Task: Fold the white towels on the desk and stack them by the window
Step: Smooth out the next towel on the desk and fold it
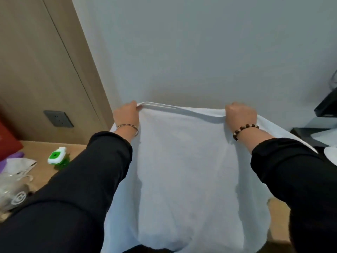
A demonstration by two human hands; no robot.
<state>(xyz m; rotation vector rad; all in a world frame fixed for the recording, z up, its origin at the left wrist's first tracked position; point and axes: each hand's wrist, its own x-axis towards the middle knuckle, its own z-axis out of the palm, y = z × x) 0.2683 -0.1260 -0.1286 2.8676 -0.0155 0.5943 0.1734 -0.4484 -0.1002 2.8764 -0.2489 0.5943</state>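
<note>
White cloth towel (182, 161) hangs above the wooden counter (43, 148), left grip (126, 114) at 10 o'clock and right grip (240, 114) at 2 pinching its doubled top edge, so a slack pinch could let layers slip.

A hotel-like room: cluttered wooden desk (42, 152), wall socket (58, 118), wood panelling (36, 61).

Look at the upper left and you see a tall wooden panel (36, 61). Next to it, a plain grey wall (200, 42) fills the top. On the left there is a dark wall socket (58, 118). Below it you find a red thing (7, 141), a small green and white bottle (57, 157), and a clear plastic bag (12, 190). A black thing (328, 105) sits at the right edge.
</note>
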